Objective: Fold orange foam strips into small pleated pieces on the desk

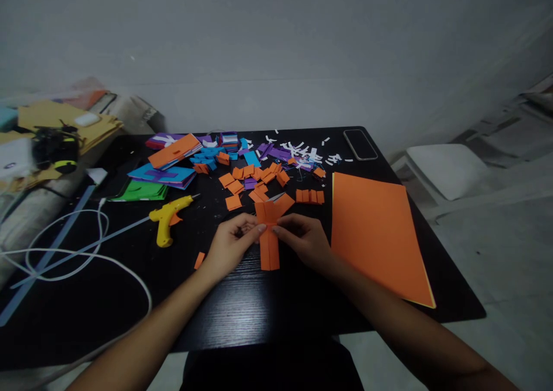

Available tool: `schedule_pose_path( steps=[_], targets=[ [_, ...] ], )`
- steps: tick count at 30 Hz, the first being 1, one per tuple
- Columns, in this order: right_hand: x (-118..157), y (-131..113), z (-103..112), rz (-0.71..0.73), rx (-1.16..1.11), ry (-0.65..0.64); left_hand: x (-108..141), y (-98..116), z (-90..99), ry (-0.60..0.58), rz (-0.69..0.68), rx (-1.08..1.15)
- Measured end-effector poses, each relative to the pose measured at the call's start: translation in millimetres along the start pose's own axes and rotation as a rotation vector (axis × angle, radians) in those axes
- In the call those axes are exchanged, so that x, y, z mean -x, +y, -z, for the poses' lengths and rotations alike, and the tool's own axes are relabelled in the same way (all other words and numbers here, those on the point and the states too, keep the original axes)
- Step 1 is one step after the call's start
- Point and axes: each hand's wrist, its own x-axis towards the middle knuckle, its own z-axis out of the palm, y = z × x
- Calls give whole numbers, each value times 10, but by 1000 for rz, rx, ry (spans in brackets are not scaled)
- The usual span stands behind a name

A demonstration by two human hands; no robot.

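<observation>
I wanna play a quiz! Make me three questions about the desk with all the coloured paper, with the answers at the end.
1. What colour is the glue gun: A) green, B) yellow, C) purple?
2. True or false: the phone lies on the big orange sheet.
3. What are the left hand and right hand both holding?

Key:
1. B
2. False; it lies on the black table, beyond the sheet.
3. A creased orange paper strip.
</observation>
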Motion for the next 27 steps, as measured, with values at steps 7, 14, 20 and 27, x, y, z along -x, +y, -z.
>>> schedule_pose_path(
  steps=[7, 14, 20, 27],
  targets=[
    [5, -26, 5, -6, 46, 30, -2, 13, -9, -19, -13, 21],
    [0, -29, 9, -11, 34, 27, -5, 10, -21, -10, -15, 44],
    [11, -16, -8, 4, -10, 21, -21, 46, -8, -13, 1, 96],
    [37, -83, -10, 47, -25, 64, -24, 21, -21, -57, 25, 132]
  ],
)
